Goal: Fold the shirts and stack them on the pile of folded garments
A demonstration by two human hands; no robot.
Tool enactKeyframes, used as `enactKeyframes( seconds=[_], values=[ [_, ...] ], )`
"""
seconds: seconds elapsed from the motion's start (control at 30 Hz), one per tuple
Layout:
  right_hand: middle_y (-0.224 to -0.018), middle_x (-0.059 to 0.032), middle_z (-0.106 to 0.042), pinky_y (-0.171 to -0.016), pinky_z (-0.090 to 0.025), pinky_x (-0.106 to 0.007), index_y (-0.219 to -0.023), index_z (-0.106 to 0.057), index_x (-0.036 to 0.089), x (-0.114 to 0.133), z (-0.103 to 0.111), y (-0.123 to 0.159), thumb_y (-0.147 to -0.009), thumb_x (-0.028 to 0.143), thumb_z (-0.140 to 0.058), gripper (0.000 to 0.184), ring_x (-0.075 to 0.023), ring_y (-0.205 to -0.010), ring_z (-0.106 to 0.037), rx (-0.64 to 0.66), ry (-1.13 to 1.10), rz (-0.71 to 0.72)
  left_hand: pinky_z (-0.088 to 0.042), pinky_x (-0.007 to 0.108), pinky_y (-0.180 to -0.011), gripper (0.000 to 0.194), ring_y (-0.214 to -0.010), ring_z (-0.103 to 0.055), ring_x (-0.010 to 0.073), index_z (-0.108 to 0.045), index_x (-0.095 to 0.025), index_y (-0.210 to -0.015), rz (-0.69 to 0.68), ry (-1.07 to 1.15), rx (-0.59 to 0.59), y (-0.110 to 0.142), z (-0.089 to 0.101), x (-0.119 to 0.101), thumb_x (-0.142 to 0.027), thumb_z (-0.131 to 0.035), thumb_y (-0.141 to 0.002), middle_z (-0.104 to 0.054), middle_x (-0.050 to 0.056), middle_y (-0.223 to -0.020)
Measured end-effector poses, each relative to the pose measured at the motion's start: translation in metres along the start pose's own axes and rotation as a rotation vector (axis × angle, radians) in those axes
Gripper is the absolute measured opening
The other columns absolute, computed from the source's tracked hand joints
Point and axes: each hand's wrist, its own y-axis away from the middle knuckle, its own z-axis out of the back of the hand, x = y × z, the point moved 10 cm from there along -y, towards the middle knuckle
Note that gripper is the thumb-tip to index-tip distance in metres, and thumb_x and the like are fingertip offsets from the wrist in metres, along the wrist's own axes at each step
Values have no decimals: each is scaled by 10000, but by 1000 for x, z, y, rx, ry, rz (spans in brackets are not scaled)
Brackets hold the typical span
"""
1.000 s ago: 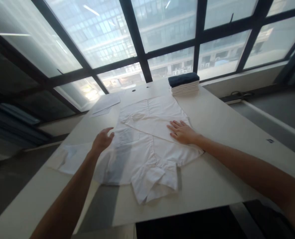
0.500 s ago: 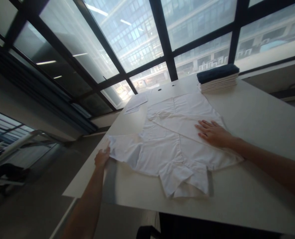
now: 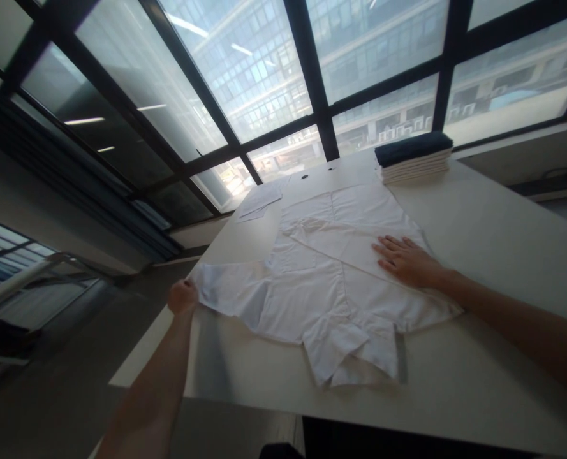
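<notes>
A white collared shirt (image 3: 307, 299) lies front up on the table, its collar toward me. Its right-hand sleeve is folded across the body, and my right hand (image 3: 407, 260) rests flat over that sleeve with fingers spread. The other sleeve (image 3: 233, 287) stretches out to the left. At its cuff end, my left hand (image 3: 182, 295) is closed on the fabric near the table's left edge; the fingertips are partly hidden. A chest pocket shows on the left half of the shirt.
The white table (image 3: 493, 255) runs away toward large windows. At the far right stands a stack of folded clothes (image 3: 414, 156), dark on top and white below. White paper sheets (image 3: 261, 201) lie at the far left. A dark chair part (image 3: 280, 451) shows at the bottom edge.
My left hand went from open above the shirt to the left sleeve's end, took hold of it and drew it out leftward. My right hand stayed flat on the folded sleeve. The view turned left.
</notes>
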Motion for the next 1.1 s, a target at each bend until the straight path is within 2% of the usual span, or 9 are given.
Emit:
enactKeyframes(
  seconds=[0.13,0.27,0.33,0.43,0.53,0.7,0.77,0.9,1.1],
  values=[
    [-1624,-155,-417,-1206,-292,-600,-1511,-532,189,1,0,-1,-1029,423,-340,569,-319,-1509,-378,-1,-7,0,-528,367,-774,325,-943,-695,317,-678,-66,-1098,-40,40,-134,-17,49,-40,-250,-452,-954,-720,160,-925],
    [-1596,-168,-459,-1198,-313,-611,-1468,-579,177,-1,3,-2,-1017,395,-401,531,-339,-1489,-410,-44,-47,0,-491,212,-635,175,-730,-672,169,-677,-138,-922,-296,338,-126,-8,98,-139,-234,-530,-920,-658,10,-723],
    [-1554,-178,-512,-1188,-339,-614,-1432,-614,162,-2,6,-3,-998,359,-441,507,-351,-1460,-451,-80,-100,15,-471,187,-528,186,-557,-615,125,-664,-142,-872,-358,607,-9,12,108,-195,-256,-530,-931,-614,-20,-636],
    [-1463,-153,-613,-1163,-422,-557,-1379,-667,188,4,14,-4,-974,330,-491,464,-328,-1375,-555,-136,-283,80,-518,194,-517,185,-512,-608,106,-651,-133,-811,-405,894,260,64,97,-284,-245,-568,-933,-623,-13,-637],
    [-1375,-114,-685,-1112,-498,-509,-1331,-709,234,6,22,-5,-976,393,-524,430,-313,-1281,-639,-169,-552,99,-568,230,-577,193,-543,-650,116,-633,-122,-801,-401,1028,563,137,60,-362,-227,-594,-958,-639,8,-653],
    [-1284,-101,-738,-1075,-507,-552,-1295,-729,232,-2,26,-13,-987,613,-469,555,-361,-1210,-679,-174,-876,28,-599,277,-719,154,-728,-724,133,-674,-134,-1091,-593,1048,963,267,2,-441,-214,-602,-981,-741,76,-917],
    [-1262,-109,-748,-1062,-509,-560,-1303,-724,227,-8,29,-15,-945,707,-489,643,-380,-1196,-682,-210,-936,9,-599,312,-835,204,-887,-737,163,-699,-159,-1141,-844,1025,961,308,7,-452,-212,-596,-974,-761,92,-1012],
    [-1239,-118,-758,-1031,-531,-537,-1361,-687,208,-5,27,-16,-904,745,-539,721,-366,-1151,-702,-182,-962,31,-562,371,-991,318,-1129,-699,220,-691,-223,-1261,-1150,938,662,333,41,-425,-243,-593,-959,-716,95,-1293],
    [-1244,-95,-756,-1038,-525,-535,-1208,-782,246,12,21,-16,-980,622,-473,537,-345,-1156,-704,-67,-821,68,-521,436,-1072,391,-1189,-686,268,-688,-176,-1268,-946,715,363,239,51,-313,-401,-534,-987,-719,121,-1302]
  ],
)
